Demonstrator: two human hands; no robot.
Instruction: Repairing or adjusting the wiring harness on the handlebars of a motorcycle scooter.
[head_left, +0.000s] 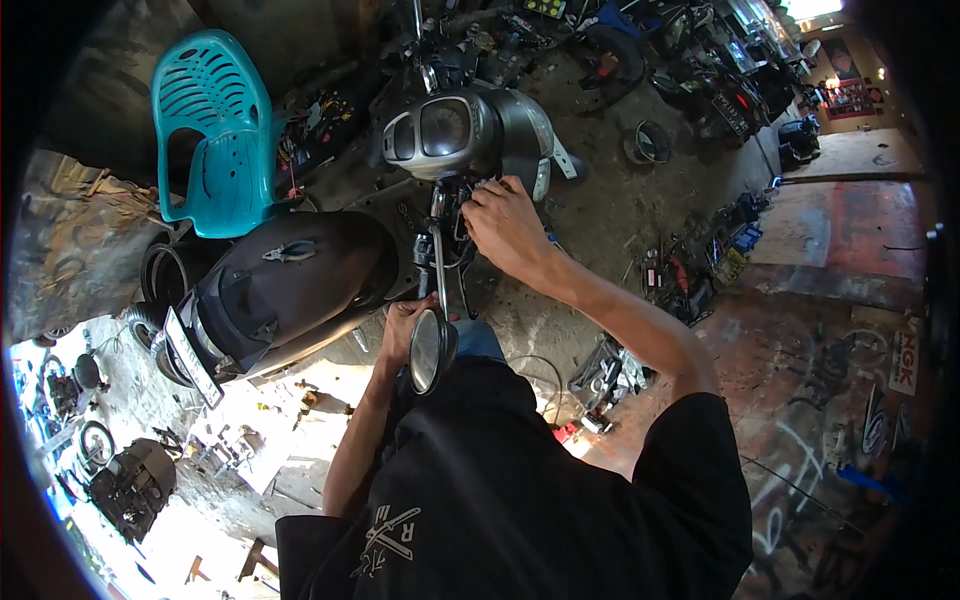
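Observation:
A scooter stands in front of me, its grey front cowl carrying the instrument panel (443,128). My right hand (500,222) is closed, fingers curled in against the handlebar just below the panel; whatever they pinch is hidden behind them. Lower down, my left hand (402,328) wraps the end of the dark handlebar grip (424,280), partly covered by the round mirror (427,352). That mirror's metal stem (438,262) runs up between my hands. A brake lever (465,292) sticks out beside the grip. Pliers (289,251) lie on the brown seat (320,275).
A teal plastic chair (228,165) stands beyond the seat on the left. Tools and loose parts (680,275) litter the floor at the right, with a round bucket (647,143) farther off. Another motorbike (735,105) is at the far right. Metal parts (608,380) lie near my right elbow.

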